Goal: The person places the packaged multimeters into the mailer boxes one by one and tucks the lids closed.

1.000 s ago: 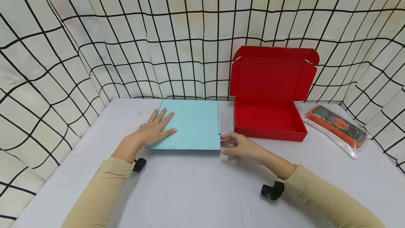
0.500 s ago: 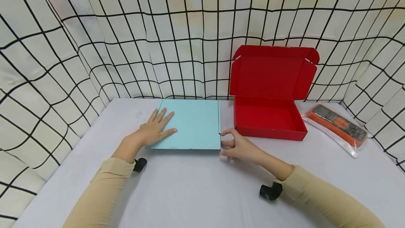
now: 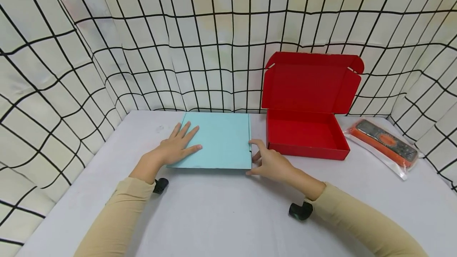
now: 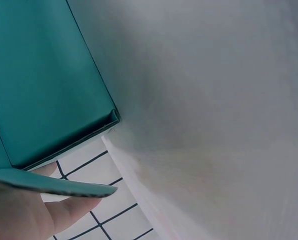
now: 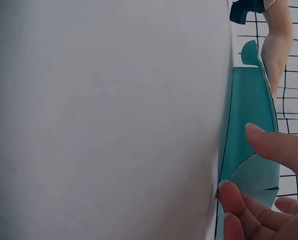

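Observation:
A light-blue cardboard box (image 3: pixel 221 138) lies at the table's back, its lid lowered and its front side gaping. My left hand (image 3: pixel 175 150) rests on the left part of the lid with fingers spread. In the left wrist view the box's inside (image 4: pixel 44 80) shows, with part of that hand (image 4: pixel 19 215) beyond a flap. At the right front corner is my right hand (image 3: pixel 271 162), fingers bent at the box's side, thumb near the front. The right wrist view has a rounded flap (image 5: pixel 256 172) between thumb and fingers, with no clear pinch.
A red box (image 3: pixel 307 150) stands open just right of the right hand, lid upright. Farther right lies an orange and grey object (image 3: pixel 385 140) in a clear plastic bag. Grid-patterned cloth (image 3: pixel 214 50) hangs behind the white table (image 3: pixel 214 217).
My right hand has shifted slightly along the box's right side, its index finger reaching farther back. The left hand stays on the lid. The head view has turned slightly left.

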`<state>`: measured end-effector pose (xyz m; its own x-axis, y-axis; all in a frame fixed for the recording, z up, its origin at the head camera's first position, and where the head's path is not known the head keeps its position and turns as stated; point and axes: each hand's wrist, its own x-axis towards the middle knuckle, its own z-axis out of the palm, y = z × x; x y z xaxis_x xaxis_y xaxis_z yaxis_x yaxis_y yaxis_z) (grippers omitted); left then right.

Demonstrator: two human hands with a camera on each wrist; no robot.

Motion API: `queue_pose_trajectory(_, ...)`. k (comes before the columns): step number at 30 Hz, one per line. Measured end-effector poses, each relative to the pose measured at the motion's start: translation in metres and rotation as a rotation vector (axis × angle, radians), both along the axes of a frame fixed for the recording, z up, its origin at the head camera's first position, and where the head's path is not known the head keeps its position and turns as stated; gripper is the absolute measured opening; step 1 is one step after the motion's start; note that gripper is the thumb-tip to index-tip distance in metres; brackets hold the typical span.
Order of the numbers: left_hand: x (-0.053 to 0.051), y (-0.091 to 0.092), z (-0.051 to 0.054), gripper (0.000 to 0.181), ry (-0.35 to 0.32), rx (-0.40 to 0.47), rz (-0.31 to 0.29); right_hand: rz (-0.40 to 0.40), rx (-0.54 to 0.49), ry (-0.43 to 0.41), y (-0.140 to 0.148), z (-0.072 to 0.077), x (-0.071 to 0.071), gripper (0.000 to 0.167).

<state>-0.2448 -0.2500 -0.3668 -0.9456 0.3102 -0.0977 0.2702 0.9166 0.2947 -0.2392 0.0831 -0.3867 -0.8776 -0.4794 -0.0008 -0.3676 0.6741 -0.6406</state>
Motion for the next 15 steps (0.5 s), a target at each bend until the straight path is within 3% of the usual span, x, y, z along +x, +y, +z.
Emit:
queue_pose_trajectory(7,-0.0026,-0.0002,-0.0007,0.079,0.007,-0.009,-0.005,-0.028,0.024,0.014,0.0039,0.0031,-0.0001,0.067)
queue_pose_trajectory(12,-0.0029,0.0003,-0.0039,0.08,0.006,-0.013,-0.004,0.03,0.179,0.118,0.0053,0.0051,-0.0011,0.043)
queue_pose_trajectory(15,-0.0015,-0.0006,-0.0018,0.081,0.012,-0.007,-0.001,0.087,0.253,0.166,0.0037,0.0078,-0.0038,0.038)
